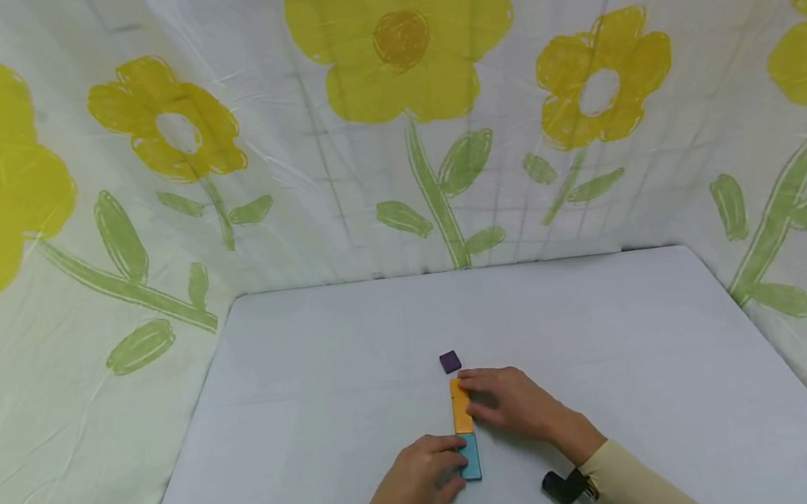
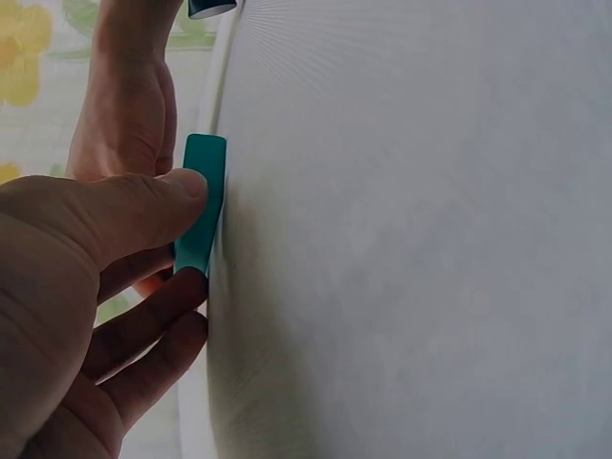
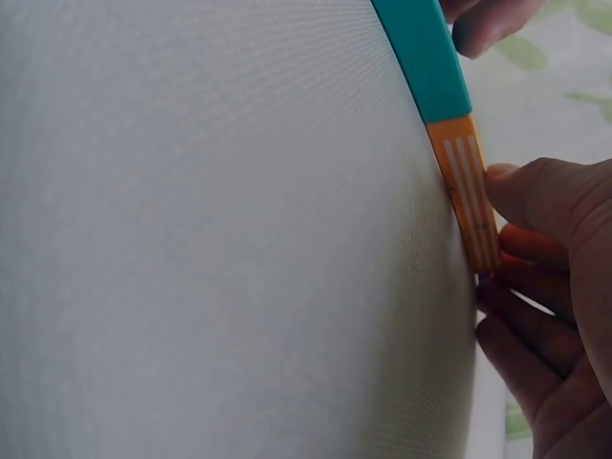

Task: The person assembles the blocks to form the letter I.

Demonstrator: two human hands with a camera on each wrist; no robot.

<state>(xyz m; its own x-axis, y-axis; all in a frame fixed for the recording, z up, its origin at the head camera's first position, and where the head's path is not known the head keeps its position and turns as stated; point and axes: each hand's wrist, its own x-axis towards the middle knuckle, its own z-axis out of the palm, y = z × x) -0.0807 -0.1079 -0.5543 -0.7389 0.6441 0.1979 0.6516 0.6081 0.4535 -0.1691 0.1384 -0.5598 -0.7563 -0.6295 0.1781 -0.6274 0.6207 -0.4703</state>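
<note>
Two hands on a short line of blocks

Nearest me, the right arm's pale yellow sleeve reaches in from the lower edge, a black device at its cuff. The left hand works a little to the left, palm down. Its fingers are bent and hold a blue block, two fingertips over the left side of the top, thumb by the near corner; the left wrist view has the thumb laid against the block's side. There the block looks more teal.

Next beyond, end to end with the blue one and touching it: an orange block, lying flat, pale stripes along the side seen from the right wrist. The right hand has this one. Fingers curved, a fingertip at the far end, thumb on the right side; a grip, as far as I can see. How the lower fingers sit is partly hidden.

Farther on, just past the orange end, a small purple block, turned slightly off the line. From above, a narrow gap shows between the two; no finger holds it.

All three lie on a white table, near its middle from side to side. Behind the far edge hangs a pale cloth, printed with big yellow flowers and green stems
</note>
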